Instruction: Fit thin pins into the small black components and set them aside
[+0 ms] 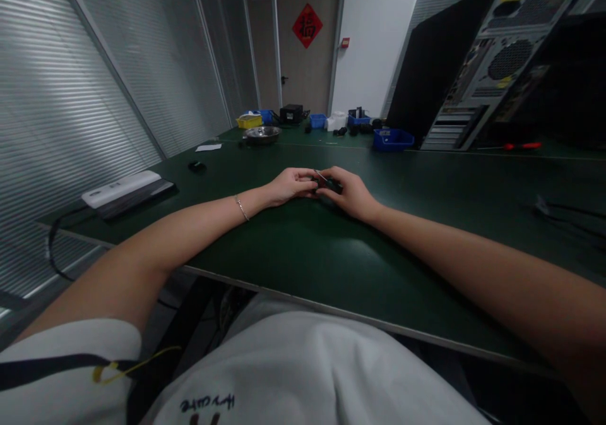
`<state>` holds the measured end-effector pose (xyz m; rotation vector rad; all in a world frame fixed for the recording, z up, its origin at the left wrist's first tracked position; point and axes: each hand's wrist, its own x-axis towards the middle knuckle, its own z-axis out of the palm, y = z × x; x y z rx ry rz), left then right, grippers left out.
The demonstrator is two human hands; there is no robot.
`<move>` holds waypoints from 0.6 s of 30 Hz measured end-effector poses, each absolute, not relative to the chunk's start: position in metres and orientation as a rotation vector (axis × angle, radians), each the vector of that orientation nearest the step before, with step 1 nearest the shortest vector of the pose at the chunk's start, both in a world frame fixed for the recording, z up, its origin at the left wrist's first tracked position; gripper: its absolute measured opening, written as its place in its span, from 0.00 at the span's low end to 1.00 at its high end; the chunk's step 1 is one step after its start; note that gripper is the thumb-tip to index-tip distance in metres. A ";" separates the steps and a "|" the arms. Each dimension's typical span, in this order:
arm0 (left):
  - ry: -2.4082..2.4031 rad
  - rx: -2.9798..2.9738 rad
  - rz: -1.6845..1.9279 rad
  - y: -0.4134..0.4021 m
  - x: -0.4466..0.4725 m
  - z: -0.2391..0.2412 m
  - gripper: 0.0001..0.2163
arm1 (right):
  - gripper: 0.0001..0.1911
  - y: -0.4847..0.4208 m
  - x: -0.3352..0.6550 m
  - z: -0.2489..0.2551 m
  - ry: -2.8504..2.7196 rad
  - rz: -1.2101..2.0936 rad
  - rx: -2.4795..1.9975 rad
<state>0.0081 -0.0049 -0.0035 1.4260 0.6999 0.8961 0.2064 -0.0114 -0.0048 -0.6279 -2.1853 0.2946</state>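
Note:
Near the middle of the green table (303,242), my two hands meet at the fingertips. Between them is a small thin piece (322,177) with a light, shiny edge and a dark part; its kind is too small to make out. The fingers of my left hand (290,186) are closed at its left side. From the right, my right hand (351,192) pinches the piece between thumb and fingers. The fingers partly hide it.
A white and black device (123,191) with a cable lies at the left. Further back are a metal bowl (262,134), a yellow bin (249,121) and a blue bin (392,139). A computer case (454,65) stands at the right beside a red-handled screwdriver (522,146).

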 end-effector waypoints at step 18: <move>1.247 0.771 2.001 0.068 -0.210 0.034 0.14 | 0.11 -0.023 0.211 0.001 -2.514 0.218 -0.714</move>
